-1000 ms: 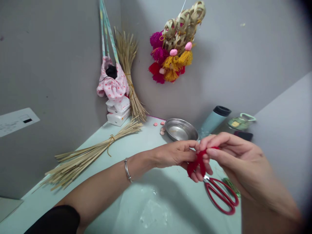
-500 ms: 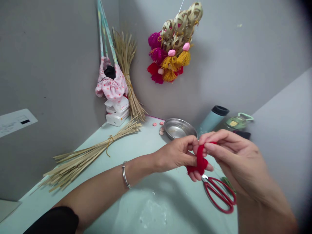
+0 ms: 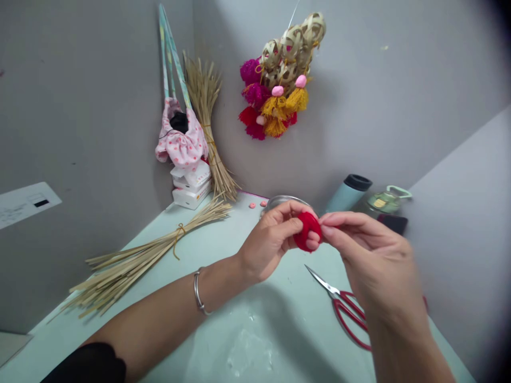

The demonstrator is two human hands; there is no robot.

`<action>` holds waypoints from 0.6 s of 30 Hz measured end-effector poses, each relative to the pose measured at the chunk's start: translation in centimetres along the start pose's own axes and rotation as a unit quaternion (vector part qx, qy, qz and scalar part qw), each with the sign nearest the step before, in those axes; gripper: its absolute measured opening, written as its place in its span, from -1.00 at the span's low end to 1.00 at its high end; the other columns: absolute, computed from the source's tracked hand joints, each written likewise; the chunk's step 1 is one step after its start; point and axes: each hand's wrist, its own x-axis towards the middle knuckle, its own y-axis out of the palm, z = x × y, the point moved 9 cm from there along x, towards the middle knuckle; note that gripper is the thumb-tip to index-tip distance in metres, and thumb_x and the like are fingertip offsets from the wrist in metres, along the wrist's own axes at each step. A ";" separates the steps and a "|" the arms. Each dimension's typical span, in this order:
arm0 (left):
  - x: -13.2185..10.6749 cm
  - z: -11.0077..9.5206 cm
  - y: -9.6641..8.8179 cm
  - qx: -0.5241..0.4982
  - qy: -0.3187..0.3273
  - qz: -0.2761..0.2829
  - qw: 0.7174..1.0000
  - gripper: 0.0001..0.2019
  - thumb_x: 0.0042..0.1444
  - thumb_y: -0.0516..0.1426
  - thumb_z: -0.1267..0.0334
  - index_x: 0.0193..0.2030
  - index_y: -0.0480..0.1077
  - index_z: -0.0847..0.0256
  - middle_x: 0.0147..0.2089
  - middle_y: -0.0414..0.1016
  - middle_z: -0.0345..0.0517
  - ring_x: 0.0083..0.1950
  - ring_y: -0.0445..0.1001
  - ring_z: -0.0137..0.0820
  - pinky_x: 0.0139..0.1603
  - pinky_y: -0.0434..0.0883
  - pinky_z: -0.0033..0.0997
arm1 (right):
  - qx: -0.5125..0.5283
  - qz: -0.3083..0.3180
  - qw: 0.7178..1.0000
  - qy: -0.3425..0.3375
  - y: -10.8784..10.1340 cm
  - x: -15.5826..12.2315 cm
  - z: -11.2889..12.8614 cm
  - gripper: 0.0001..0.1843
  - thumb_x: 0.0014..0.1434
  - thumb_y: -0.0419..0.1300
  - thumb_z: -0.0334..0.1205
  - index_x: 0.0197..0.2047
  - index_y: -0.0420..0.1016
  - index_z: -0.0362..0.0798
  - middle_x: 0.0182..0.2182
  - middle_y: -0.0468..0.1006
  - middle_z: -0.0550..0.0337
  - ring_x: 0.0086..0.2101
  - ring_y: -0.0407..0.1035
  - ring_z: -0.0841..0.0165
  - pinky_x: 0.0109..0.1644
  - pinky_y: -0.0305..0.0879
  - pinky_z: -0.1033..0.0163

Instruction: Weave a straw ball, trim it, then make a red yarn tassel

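Observation:
My left hand (image 3: 271, 239) is curled around a small bundle of red yarn (image 3: 306, 232), held above the pale green table (image 3: 247, 340). My right hand (image 3: 371, 260) pinches the same bundle from the right with thumb and forefinger. Both hands meet just in front of a steel bowl (image 3: 279, 201), which they mostly hide. Red-handled scissors (image 3: 343, 311) lie on the table below my right hand, blades pointing toward my left wrist.
A tied bundle of straw strips (image 3: 139, 255) lies at the left. Another straw sheaf (image 3: 207, 117), white boxes (image 3: 191, 186) and a pink cloth bag (image 3: 181, 141) fill the corner. A woven ornament with tassels (image 3: 279, 80) hangs on the wall. A teal flask (image 3: 347, 194) and a jar (image 3: 385, 201) stand behind.
Both hands have risen and shifted left, and the red yarn that hung loose is now bunched into a compact ball. The scissors' blades have come into sight.

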 end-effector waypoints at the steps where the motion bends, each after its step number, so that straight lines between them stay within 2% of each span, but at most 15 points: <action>1: 0.0 -0.1 -0.1 0.005 -0.001 -0.009 1.000 -0.98 0.11 0.15 0.36 -0.30 0.40 0.24 -0.49 0.46 -0.25 -0.49 0.42 -0.58 -0.38 0.37 -0.58 | -0.010 -0.004 1.000 -0.014 0.1 0.0 0.2 -0.90 0.14 0.35 -0.34 -0.27 0.63 0.07 -0.34 0.62 0.30 -0.33 0.49 0.44 -0.22 0.44 0.39; 7: 0.1 -0.3 -0.8 0.045 -0.006 -0.045 0.998 -0.95 0.08 0.13 0.40 -0.31 0.42 0.26 -0.42 0.46 -0.22 -0.42 0.43 -0.55 -0.27 0.38 -0.51 | -0.104 -0.018 0.990 -0.098 1.0 -0.3 1.9 -0.85 0.17 0.27 -0.40 -0.32 0.63 0.04 -0.30 0.57 0.25 -0.26 0.46 0.40 -0.21 0.42 0.37; 10: 0.1 -0.4 -1.1 0.043 -0.003 -0.057 0.997 -0.93 0.06 0.13 0.42 -0.33 0.44 0.27 -0.39 0.45 -0.22 -0.42 0.41 -0.57 -0.27 0.36 -0.52 | -0.108 -0.014 0.990 -0.086 1.4 -0.3 1.5 -0.86 0.17 0.27 -0.38 -0.30 0.63 0.04 -0.29 0.57 0.24 -0.27 0.46 0.39 -0.23 0.43 0.36; 18: 0.1 -0.2 -1.4 0.011 -0.020 -0.076 0.997 -0.94 0.04 0.11 0.39 -0.41 0.41 0.25 -0.46 0.38 -0.24 -0.46 0.38 -0.52 -0.29 0.39 -0.44 | -0.073 -0.007 0.995 -0.064 1.6 -0.2 0.3 -0.86 0.19 0.27 -0.37 -0.27 0.61 0.08 -0.29 0.57 0.28 -0.26 0.46 0.42 -0.21 0.43 0.39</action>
